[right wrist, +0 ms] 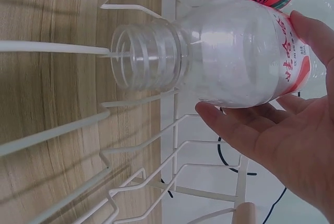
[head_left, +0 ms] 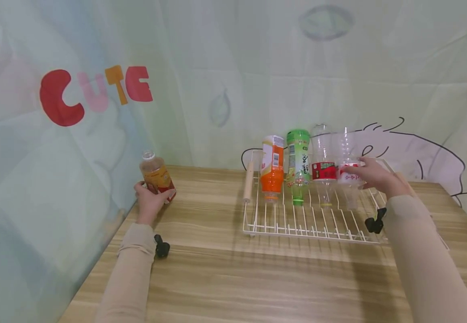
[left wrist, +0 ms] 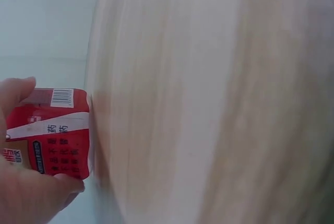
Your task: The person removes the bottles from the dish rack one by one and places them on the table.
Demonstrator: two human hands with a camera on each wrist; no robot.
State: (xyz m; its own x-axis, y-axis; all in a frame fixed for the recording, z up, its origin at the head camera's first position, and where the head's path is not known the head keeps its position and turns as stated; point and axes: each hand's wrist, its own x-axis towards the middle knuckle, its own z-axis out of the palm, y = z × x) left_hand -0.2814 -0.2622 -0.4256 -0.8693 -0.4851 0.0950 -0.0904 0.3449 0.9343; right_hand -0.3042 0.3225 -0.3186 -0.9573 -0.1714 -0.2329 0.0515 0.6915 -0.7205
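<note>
At the table's left side, my left hand (head_left: 151,202) holds a plastic bottle (head_left: 157,174) with an orange and red label and a white top. The left wrist view shows thumb and fingers around the lower part of its red label (left wrist: 62,135). My right hand (head_left: 378,177) grips a clear plastic bottle (right wrist: 219,51) with a white and red label. That bottle is upside down on a white wire rack (head_left: 298,231), its open, uncapped neck pointing down between the wires.
Upside down in the rack beside it stand an orange and white bottle (head_left: 273,166), a green bottle (head_left: 298,157) and a clear bottle with a red label (head_left: 324,170). The rack has a wooden handle (head_left: 248,181). A printed curtain (head_left: 217,67) hangs behind the wooden table (head_left: 217,278).
</note>
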